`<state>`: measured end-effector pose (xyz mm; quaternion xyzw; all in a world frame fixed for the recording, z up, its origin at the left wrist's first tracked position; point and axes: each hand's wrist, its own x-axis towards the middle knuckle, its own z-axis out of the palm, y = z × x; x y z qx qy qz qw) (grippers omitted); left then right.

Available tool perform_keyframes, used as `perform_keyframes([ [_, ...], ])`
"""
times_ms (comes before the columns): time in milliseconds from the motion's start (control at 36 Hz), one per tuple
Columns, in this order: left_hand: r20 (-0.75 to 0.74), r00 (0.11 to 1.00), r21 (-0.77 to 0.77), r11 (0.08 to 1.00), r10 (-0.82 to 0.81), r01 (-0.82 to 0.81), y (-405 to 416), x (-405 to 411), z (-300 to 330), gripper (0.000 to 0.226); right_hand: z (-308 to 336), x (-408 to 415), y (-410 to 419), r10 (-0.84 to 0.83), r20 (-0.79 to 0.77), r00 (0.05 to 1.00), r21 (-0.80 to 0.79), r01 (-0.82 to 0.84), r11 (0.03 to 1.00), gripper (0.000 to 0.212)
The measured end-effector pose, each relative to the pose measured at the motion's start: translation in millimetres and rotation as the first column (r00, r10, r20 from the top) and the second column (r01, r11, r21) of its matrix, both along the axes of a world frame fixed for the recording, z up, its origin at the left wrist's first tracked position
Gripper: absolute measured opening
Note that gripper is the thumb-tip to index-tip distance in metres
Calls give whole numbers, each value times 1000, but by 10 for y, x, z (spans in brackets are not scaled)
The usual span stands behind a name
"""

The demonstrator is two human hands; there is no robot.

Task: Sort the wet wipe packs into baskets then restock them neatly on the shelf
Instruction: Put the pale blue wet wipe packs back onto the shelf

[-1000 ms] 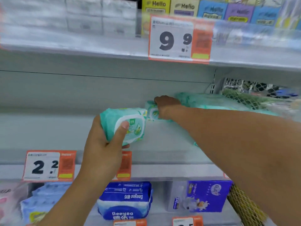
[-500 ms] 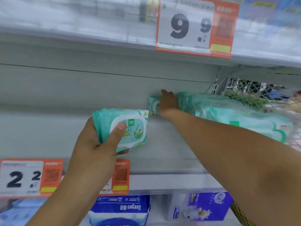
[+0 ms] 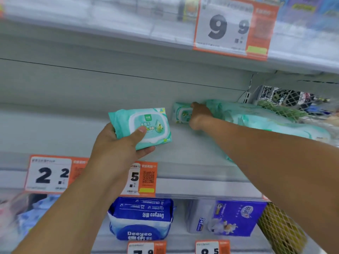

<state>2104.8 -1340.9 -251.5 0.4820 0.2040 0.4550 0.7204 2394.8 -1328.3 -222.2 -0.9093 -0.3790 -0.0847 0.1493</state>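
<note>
While the left hand [image 3: 117, 143] holds a teal wet wipe pack [image 3: 141, 127] just above the grey shelf [image 3: 55, 132], thumb pressed on its white lid and fingers curled beneath, the right hand [image 3: 200, 114] reaches to the shelf's back and grips a second pack [image 3: 180, 112] standing against the rear panel. More teal packs [image 3: 256, 120] lie in a row behind that arm, apparently touching the second pack. Orange price tags [image 3: 49, 174] line the shelf edge.
</note>
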Motion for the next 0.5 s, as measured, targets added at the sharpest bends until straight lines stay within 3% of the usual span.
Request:
perform_keyframes([
  [111,37,999,-67,997,-27,29,34,-26,0,30,-10,74,223,88,171,981,-96,-73,993,78],
  [167,42,998,-75,996,-38,42,46,-31,-2,30,28,129,296,121,178,976,-175,-90,981,81],
  [222,54,997,-70,996,-55,58,61,-42,-11,34,51,152,377,130,205,970,-207,-87,974,74],
  [306,85,992,-69,993,-93,99,83,-77,-17,40,73,115,402,98,396,913,-255,7,967,55],
  [361,108,988,-79,989,-112,121,106,-112,-22,44,101,108,400,120,445,888,-309,26,951,46],
  [417,116,985,-82,987,-125,135,116,-142,-20,46,168,88,389,139,380,914,-261,-38,965,46],
  [444,117,985,-79,987,-130,140,114,-147,-17,45,215,78,387,122,299,946,-165,-75,983,46],
  [472,117,984,-78,987,-132,141,112,-151,-14,45,271,74,360,100,139,985,-4,-101,995,45],
  [500,120,985,-81,987,-128,138,110,-153,-11,44,328,77,339,116,-123,986,200,-90,976,45],
])
